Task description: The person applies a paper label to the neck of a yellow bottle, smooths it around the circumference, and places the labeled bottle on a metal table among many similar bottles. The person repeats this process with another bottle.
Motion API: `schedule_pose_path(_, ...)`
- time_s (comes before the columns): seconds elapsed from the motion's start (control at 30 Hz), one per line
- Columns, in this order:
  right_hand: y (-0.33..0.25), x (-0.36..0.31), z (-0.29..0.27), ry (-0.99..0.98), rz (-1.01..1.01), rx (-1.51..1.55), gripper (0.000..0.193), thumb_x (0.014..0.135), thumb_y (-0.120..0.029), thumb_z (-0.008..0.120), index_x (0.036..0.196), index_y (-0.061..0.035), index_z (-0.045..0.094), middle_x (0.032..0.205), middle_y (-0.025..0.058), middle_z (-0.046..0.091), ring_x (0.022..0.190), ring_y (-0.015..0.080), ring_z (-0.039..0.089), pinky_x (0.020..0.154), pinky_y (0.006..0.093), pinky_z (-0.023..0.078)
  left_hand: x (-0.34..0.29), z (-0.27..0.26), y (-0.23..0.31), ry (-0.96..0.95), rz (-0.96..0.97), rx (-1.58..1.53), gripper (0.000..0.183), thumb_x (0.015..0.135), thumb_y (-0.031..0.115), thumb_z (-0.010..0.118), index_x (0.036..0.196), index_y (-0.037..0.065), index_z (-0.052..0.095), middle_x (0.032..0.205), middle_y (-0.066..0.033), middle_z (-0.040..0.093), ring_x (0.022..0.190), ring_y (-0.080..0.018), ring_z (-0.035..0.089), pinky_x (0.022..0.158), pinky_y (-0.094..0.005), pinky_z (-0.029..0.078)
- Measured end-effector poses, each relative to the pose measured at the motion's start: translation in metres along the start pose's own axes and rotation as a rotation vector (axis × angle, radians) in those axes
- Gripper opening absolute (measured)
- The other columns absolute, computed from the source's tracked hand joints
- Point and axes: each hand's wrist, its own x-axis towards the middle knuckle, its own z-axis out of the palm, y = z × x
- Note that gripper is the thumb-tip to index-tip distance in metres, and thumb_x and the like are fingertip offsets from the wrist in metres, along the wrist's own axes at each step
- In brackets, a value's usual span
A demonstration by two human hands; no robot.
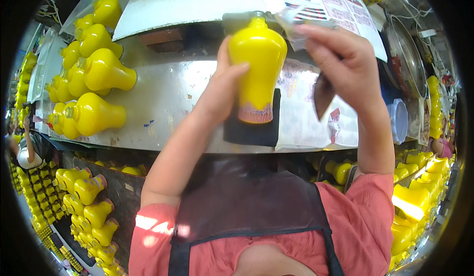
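Note:
In the middle of the view a glossy yellow bottle (257,53) with a narrow glass neck stands nearly upright. A pink and purple patterned band wraps its base. My left hand (224,85) grips its left side, thumb across the front. To the right of the bottle my right hand (340,61) is closed, its thumb and forefinger pinching at a thin, pale see-through film (295,26). Below its palm hangs a dark brown, pointed flat piece (323,95), seemingly tucked under the curled fingers. A black pad (252,133) lies under the bottle's base.
Several yellow bottles (107,71) lie on their sides along the table's left. Printed decal sheets (340,6) cover the back right of the metal table (173,88). A pale blue tub (399,122) is at the right edge. More bottles (91,189) with patterned bands fill racks below left.

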Motion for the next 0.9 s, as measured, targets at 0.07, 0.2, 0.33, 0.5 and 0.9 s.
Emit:
schedule_pose_path(0.07,-0.005,0.011,0.014,-0.014,-0.364,-0.439,0.045,0.085,-0.002,0.072,0.127,-0.0184,0.075,0.073,0.0032,0.064,0.054,0.0148,0.058,0.049,0.0276,0.046,0.001,0.003,0.005,0.04,-0.001,-0.061,0.075,0.105,0.034,0.05,0.166,0.013,0.01,0.158,-0.0124,0.039,0.146,-0.0278,0.042,0.121,-0.0426,0.032)
schedule_pose_path(0.2,-0.002,-0.006,0.038,-0.173,-0.62,-0.755,0.056,0.077,-0.007,0.071,0.131,-0.0211,0.073,0.076,-0.0026,0.053,0.059,0.0139,0.055,0.051,0.0311,0.046,0.006,0.002,0.018,0.053,0.106,-0.112,0.077,0.104,0.032,0.052,0.165,0.008,0.011,0.158,-0.02,0.038,0.143,-0.0299,0.043,0.12,-0.0421,0.034)
schedule_pose_path(0.33,0.013,-0.027,0.048,-0.231,-0.654,-0.789,0.058,0.077,-0.009,0.069,0.134,-0.0174,0.072,0.074,-0.0039,0.049,0.058,0.0126,0.051,0.049,0.0301,0.043,0.018,-0.004,0.02,0.156,0.199,0.404,0.08,0.095,0.039,0.071,0.156,0.002,0.035,0.152,-0.0213,0.043,0.139,-0.0334,0.046,0.116,-0.0431,0.039)
schedule_pose_path(0.5,0.027,-0.044,0.055,-0.197,-0.665,-0.797,0.056,0.079,-0.007,0.067,0.134,-0.015,0.072,0.077,-0.003,0.053,0.058,0.012,0.05,0.05,0.029,0.042,0.021,-0.008,0.002,0.188,0.375,0.665,0.079,0.087,0.038,0.08,0.148,0.0,0.047,0.143,-0.0228,0.048,0.134,-0.0364,0.049,0.114,-0.0438,0.041)
schedule_pose_path(0.9,0.037,-0.075,0.058,-0.028,-0.255,-0.442,0.029,0.083,-0.021,0.084,0.109,-0.0105,0.076,0.086,0.0109,0.071,0.057,0.0202,0.059,0.051,0.0295,0.046,0.0,-0.028,-0.029,0.113,0.423,0.777,0.098,0.088,0.032,0.074,0.162,0.001,0.017,0.159,-0.0302,0.032,0.149,-0.045,0.033,0.123,-0.0478,0.028)
